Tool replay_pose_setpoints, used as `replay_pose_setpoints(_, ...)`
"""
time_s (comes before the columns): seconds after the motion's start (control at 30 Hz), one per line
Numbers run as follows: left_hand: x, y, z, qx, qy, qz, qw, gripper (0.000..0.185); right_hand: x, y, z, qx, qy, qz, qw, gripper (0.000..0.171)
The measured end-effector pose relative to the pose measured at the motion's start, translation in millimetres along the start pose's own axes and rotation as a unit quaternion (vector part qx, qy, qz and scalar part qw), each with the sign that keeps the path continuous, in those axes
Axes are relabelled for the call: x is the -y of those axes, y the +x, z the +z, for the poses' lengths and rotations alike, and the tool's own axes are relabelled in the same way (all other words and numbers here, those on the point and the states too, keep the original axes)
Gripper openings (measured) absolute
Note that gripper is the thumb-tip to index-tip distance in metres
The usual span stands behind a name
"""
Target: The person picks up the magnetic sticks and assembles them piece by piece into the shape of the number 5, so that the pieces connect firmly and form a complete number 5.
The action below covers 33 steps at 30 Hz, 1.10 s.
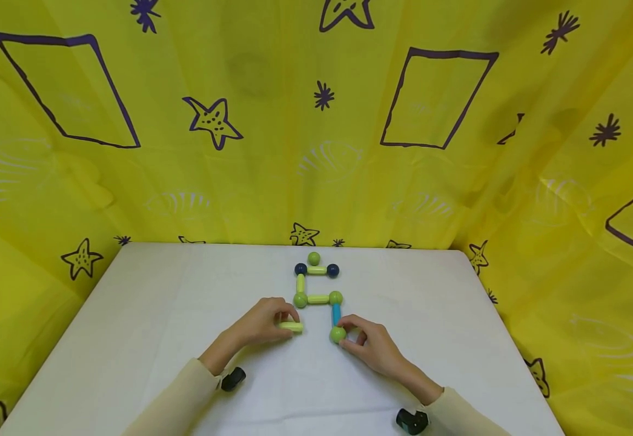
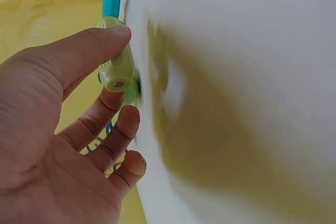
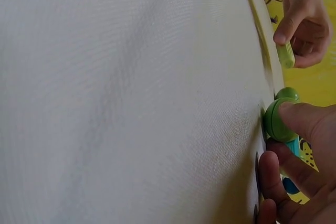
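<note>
My left hand [image 1: 266, 321] pinches a yellow-green magnetic rod [image 2: 116, 69] between thumb and fingers, a little above the table. With thumb and forefinger, my right hand [image 1: 373, 344] grips a green ball [image 1: 338, 335]. A blue rod [image 1: 336, 313] joins that ball to another green ball [image 1: 335, 297] farther back. From there a yellow-green rod [image 1: 318, 299] runs left to a third green ball [image 1: 300, 300]. Another upright-lying rod [image 1: 300, 283] leads back to a dark blue ball [image 1: 301, 269], linked by a rod [image 1: 317, 270] to a second dark blue ball [image 1: 333, 270].
A loose-looking green ball [image 1: 314, 258] sits behind the shape, near the table's back edge. The white table [image 1: 185, 290] is enclosed by a yellow curtain [image 1: 272, 181] with starfish drawings. Black wrist devices [image 1: 233, 379] sit at both sleeves.
</note>
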<state>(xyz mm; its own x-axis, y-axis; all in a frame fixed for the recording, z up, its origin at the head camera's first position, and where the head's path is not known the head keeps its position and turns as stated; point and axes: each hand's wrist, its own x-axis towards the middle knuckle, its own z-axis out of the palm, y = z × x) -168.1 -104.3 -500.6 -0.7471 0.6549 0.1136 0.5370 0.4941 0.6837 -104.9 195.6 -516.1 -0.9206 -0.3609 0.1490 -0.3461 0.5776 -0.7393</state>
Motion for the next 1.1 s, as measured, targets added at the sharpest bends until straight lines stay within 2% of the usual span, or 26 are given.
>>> replay_pose_setpoints(0.2, -7.6, 9.4, 10.9, 0.003, -0.002, 0.009, 0.9999, 0.020, -2, 0, 1, 0.002, 0.002, 0.000, 1.000, 0.031)
replay_pose_setpoints(0.63, -19.3, 24.4, 33.7, 0.027, -0.027, 0.006, 0.9993, 0.018, -1, 0, 0, -0.002, 0.008, -0.009, 1.000, 0.030)
replay_pose_setpoints(0.87, -23.5, 28.2, 39.0, 0.021, -0.038, 0.026, 0.9987, 0.017, -2, 0, 1, -0.007, 0.007, -0.017, 1.000, 0.031)
replay_pose_setpoints(1.1, -24.0, 28.2, 40.1, 0.011, -0.047, 0.027, 0.9985, 0.017, -4, 0, 1, -0.007, 0.008, -0.017, 1.000, 0.030)
